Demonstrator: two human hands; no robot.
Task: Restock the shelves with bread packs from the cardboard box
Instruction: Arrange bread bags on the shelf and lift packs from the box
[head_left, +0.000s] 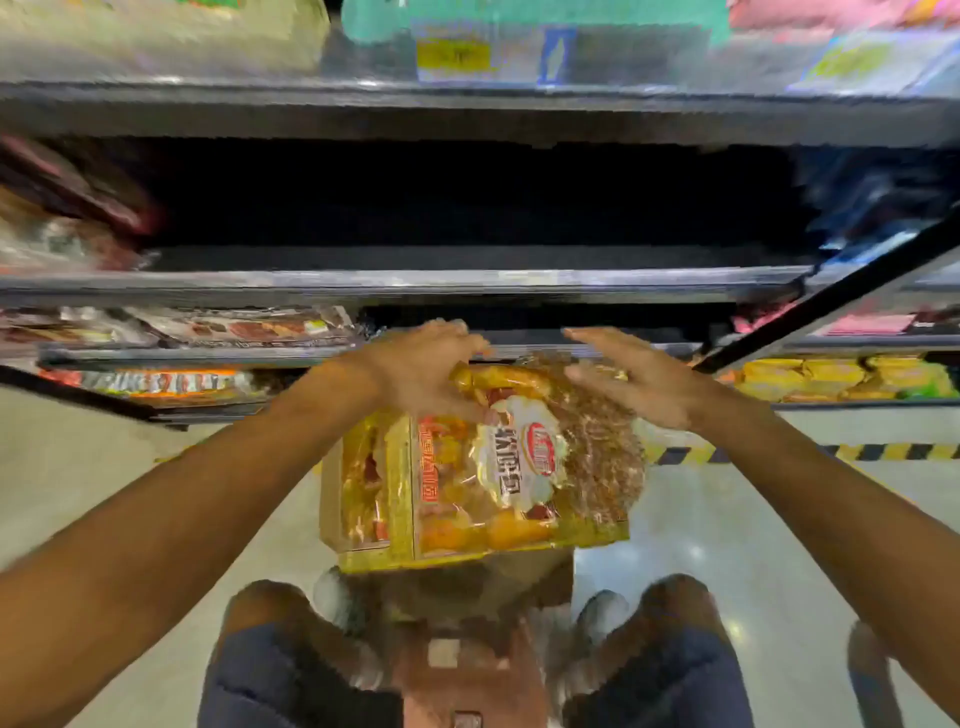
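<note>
A yellow cardboard box (395, 499) stands on the floor in front of my knees, packed with bread packs. The top bread pack (524, 457) is clear plastic with a red and white label. My left hand (421, 374) rests on the pack's upper left corner, fingers curled onto it. Over the pack's upper right edge hovers my right hand (639, 379), fingers spread, the palm facing the pack. The dark middle shelf (467, 260) ahead has a wide bare stretch. The image is blurred.
Packaged goods lie on the left of the shelves (234, 327) and yellow packs (841, 376) on the lower right shelf. A black upright bar (841, 291) slants at the right. Yellow and black floor tape (883, 451) runs along the shelf base.
</note>
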